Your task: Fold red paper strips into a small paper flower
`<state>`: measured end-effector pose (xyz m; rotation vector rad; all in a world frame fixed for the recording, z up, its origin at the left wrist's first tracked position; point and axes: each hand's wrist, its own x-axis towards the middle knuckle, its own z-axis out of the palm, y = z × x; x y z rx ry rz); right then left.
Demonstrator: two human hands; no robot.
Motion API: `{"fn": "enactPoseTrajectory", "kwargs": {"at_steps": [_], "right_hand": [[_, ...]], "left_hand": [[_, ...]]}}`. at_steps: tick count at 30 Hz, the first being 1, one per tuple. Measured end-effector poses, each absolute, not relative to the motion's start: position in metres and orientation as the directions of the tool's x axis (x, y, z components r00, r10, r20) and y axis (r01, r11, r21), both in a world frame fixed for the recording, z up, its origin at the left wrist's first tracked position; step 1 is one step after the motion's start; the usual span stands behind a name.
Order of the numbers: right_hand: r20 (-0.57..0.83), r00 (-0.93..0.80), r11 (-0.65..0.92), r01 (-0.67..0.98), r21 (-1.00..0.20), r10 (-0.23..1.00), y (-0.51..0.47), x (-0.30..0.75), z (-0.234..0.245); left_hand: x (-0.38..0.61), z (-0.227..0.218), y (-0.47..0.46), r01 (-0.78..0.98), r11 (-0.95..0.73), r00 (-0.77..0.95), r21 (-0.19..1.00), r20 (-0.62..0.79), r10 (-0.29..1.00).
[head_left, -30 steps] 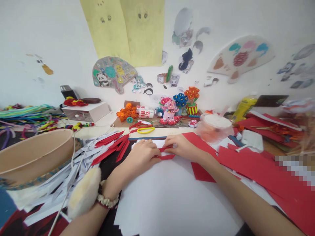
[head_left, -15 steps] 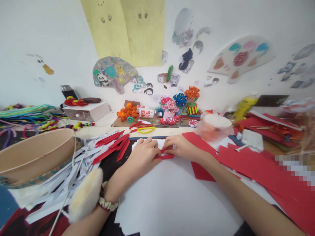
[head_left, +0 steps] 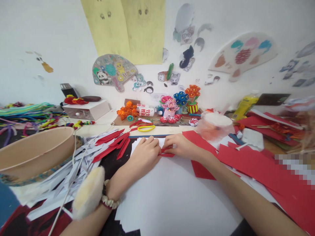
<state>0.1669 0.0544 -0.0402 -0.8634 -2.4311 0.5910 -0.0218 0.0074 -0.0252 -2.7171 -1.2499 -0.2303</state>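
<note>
Between my hands lies a small folded strip of red paper (head_left: 167, 155), over the white paper sheets (head_left: 182, 193). My left hand (head_left: 148, 151) is closed on its left end, knuckles up, fingertips mostly hidden. From the right, my right hand (head_left: 179, 146) pinches the strip between thumb and fingers. Several folded red paper strips (head_left: 115, 142) rest left of my left hand, on top of a heap of folded white paper strips (head_left: 73, 167). Just right of my right hand lie flat pieces of red paper (head_left: 201, 168), partly under my forearm.
A large tan basin (head_left: 36, 150) stands at the left, with a white cable (head_left: 73, 173) running past it. Yellow-handled scissors (head_left: 146, 128) lie beyond my hands, before craft flowers (head_left: 180, 101). At right are a lidded cup (head_left: 218, 124), a yellow bottle (head_left: 246, 106) and large red sheets (head_left: 261, 168).
My left hand has shifted slightly and covers more of the red strip's left end. My right hand keeps its pinch with little movement. The view has tilted slightly.
</note>
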Motion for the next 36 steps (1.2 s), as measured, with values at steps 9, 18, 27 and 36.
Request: {"fn": "enactPoseTrajectory", "kwargs": {"at_steps": [9,18,27,36], "right_hand": [[0.289,-0.686,0.698,0.441,-0.564,0.668,0.054,0.167,-0.038],[0.207,-0.701,0.673,0.491,-0.553,0.682,0.048,0.168,-0.032],[0.223,-0.712,0.707,0.507,-0.493,0.666,0.049,0.163,-0.036],[0.219,-0.714,0.715,0.524,-0.463,0.665,0.047,0.165,-0.036]], "left_hand": [[-0.022,-0.026,0.009,0.777,-0.623,0.603,0.088,0.180,0.777],[-0.021,-0.030,0.013,0.772,-0.602,0.570,0.203,0.198,0.798],[-0.025,-0.035,0.013,0.737,-0.578,0.514,0.349,0.266,0.816],[-0.029,-0.022,0.013,0.765,-0.591,0.568,0.256,0.164,0.806]]}}
